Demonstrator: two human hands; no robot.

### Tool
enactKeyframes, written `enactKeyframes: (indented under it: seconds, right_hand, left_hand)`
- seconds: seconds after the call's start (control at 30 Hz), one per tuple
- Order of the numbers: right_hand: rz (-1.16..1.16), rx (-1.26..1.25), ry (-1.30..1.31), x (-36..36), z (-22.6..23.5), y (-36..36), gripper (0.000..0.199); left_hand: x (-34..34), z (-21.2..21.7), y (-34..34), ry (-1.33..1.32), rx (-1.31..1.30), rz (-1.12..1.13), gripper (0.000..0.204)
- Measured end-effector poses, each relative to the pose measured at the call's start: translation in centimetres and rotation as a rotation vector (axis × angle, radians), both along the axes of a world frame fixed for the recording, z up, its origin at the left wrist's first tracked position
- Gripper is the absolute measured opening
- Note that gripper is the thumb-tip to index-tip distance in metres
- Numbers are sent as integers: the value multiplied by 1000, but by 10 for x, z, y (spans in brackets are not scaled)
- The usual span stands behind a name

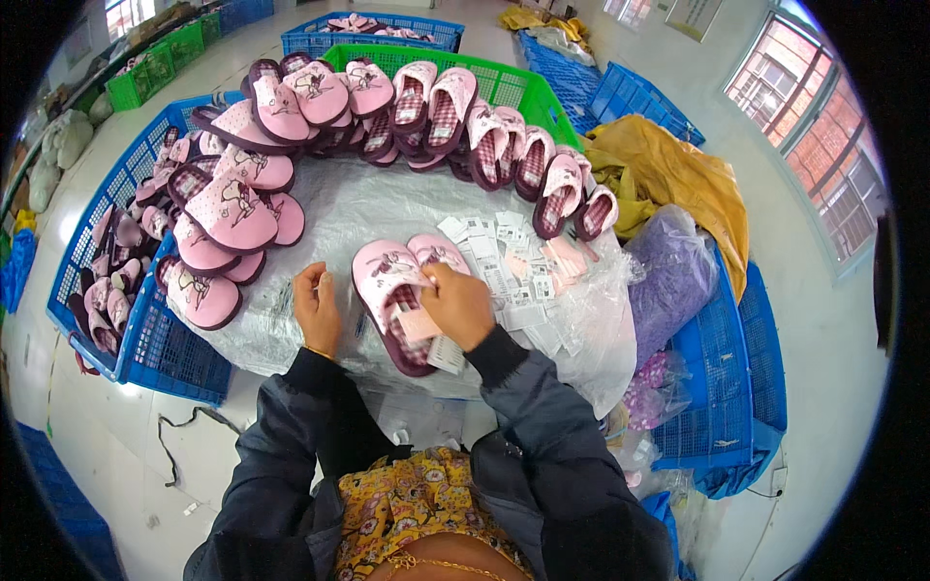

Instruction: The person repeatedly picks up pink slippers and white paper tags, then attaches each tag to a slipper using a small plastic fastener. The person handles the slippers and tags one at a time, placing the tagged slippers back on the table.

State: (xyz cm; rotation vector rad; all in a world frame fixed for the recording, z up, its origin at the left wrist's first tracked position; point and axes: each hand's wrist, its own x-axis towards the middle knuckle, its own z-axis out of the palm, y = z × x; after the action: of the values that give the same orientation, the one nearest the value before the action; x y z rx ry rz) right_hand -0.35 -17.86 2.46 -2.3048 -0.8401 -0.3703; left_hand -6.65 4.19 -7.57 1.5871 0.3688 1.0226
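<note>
In front of me a pair of pink slippers (386, 266) with dark soles and checked lining lies on the plastic-covered worktop. My right hand (459, 306) is closed at the inner edge of their uppers, gripping a slipper there. A pale pink tag (418, 324) and a white label (446, 354) show below that hand, over the slipper's opening; how they are attached is hidden. My left hand (318, 308) hovers just left of the pair, fingers curled, touching nothing that I can see. Loose white labels (489, 254) and pink tags (565, 259) are scattered to the right.
Stacked slippers (232, 208) line the worktop's left side, and more slippers (426, 102) run along its far edge before a green crate (528, 92). A blue crate (174, 334) with slippers stands left. Purple bagged goods (673, 276) and yellow cloth (678, 169) sit at right.
</note>
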Motion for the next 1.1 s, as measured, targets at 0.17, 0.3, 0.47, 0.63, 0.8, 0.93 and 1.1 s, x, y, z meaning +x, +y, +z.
enactKeyframes:
  seconds: [0.17, 0.3, 0.47, 0.63, 0.8, 0.93, 1.1]
  right_hand:
    - [-20, 178, 104, 6, 19, -47, 24]
    - [-80, 113, -53, 101, 110, -49, 21]
    - [-486, -47, -605, 288, 270, -56, 62]
    - [-45, -93, -240, 285, 184, 29, 52]
    - [220, -180, -123, 306, 70, 88, 59]
    - [-22, -381, -53, 336, 60, 128, 65]
    - [-66, -285, -419, 388, 40, 150, 31]
  left_hand:
    - [-4, 11, -6, 1, 46, 12, 18]
    - [-10, 13, -5, 15, 62, 29, 18]
    - [-1, 17, -19, -26, 32, -2, 16]
    - [-8, 17, -11, -5, 116, 23, 16]
    - [-9, 21, -16, -11, 59, -22, 18]
    - [-13, 23, -17, -13, 42, -17, 18]
    - [-19, 34, -17, 33, 83, -17, 16]
